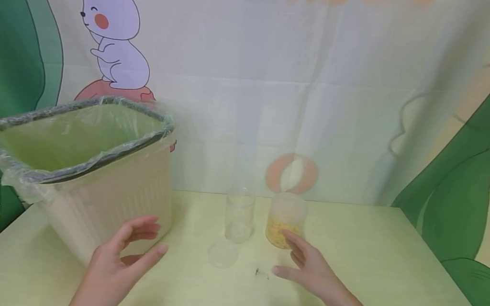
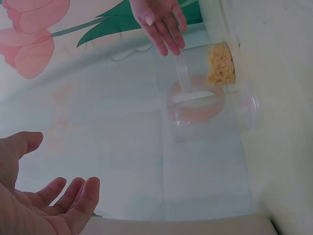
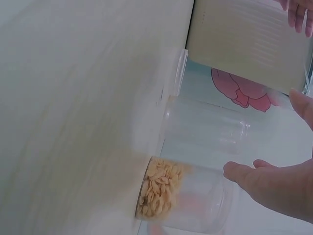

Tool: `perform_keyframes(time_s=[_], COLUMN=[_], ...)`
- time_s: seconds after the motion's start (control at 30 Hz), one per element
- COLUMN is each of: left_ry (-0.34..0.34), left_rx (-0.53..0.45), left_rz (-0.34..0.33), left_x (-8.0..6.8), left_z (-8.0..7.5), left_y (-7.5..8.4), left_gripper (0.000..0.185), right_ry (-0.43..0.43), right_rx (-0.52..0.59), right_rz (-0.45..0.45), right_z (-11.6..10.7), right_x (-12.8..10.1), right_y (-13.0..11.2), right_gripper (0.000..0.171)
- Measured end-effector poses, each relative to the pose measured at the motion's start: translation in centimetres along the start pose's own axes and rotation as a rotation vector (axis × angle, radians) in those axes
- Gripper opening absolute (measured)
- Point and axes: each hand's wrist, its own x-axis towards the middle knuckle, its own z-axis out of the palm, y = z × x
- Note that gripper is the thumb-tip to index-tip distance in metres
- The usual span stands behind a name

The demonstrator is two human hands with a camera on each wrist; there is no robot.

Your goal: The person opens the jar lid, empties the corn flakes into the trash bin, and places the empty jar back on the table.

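My left hand (image 1: 117, 260) is held up in front of the bin, its fingers bent loosely and apart from the thumb, with nothing in it. My right hand (image 1: 309, 268) hovers in front of a clear jar partly filled with pale yellow flakes (image 1: 279, 232); thumb and fingers are spread, and none visibly grips the jar. Left of that jar stands a clear, empty jar (image 1: 240, 215), upright. A round transparent lid (image 1: 222, 254) lies on the table before it. In the right wrist view, the flakes (image 3: 159, 191) fill the jar's lower part.
A beige waste bin (image 1: 128, 206) lined with a clear bag stands at the left of the pale table (image 1: 350, 238). Small dark specks (image 1: 257, 271) mark the tabletop near the lid. Behind hangs a printed cloth (image 1: 215, 98) with a rabbit and leaves.
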Motion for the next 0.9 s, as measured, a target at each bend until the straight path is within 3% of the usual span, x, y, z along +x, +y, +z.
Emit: perform_keyframes(time_s=[0.53,0.9], left_ry=[-0.123,-0.188], left_rx=[-0.113,-0.111], left_rz=[0.04,0.068], left_x=[0.2,0.6], left_z=[2.8,4.5], left_y=[0.9,0.9], left_gripper=[0.046,0.047], right_ry=[0.01,0.021], right_rx=[-0.018,-0.048], right_rz=[0.017,0.048], right_z=[-1.5,-2.3], right_x=[-0.6,-0.7], right_y=[0.9,1.7], right_gripper=[0.082,0.083])
